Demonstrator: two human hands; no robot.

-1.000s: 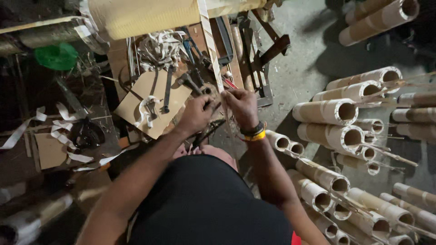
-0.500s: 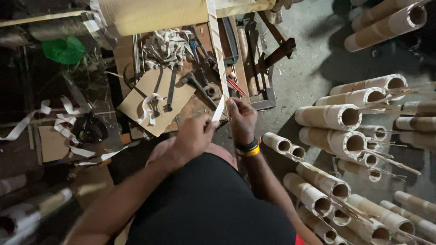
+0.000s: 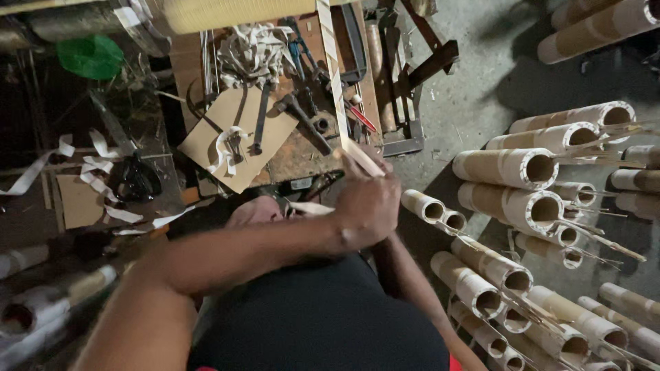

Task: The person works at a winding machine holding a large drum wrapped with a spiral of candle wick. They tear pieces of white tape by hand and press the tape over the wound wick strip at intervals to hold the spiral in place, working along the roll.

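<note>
**Hands closed on a thin bamboo strip above the workbench**

The left hand [image 3: 368, 206] is clenched around the near end of a long pale strip [image 3: 333, 82], which runs from the fist away to the far edge of the view, crossing over the workbench [image 3: 302, 154]. The right hand is hidden behind the left one — only its forearm shows, so I cannot tell its grip.

On the bench lie a hammer [image 3: 302, 120], a sheet of cardboard [image 3: 237, 137] with a curl of shavings [image 3: 227, 144], and a heap of pale shavings [image 3: 251, 55] farther off. To the right, cut bamboo tubes [image 3: 509, 168] are stacked on the floor — open ends toward the person. A green lid [image 3: 89, 55] sits far left.
</note>
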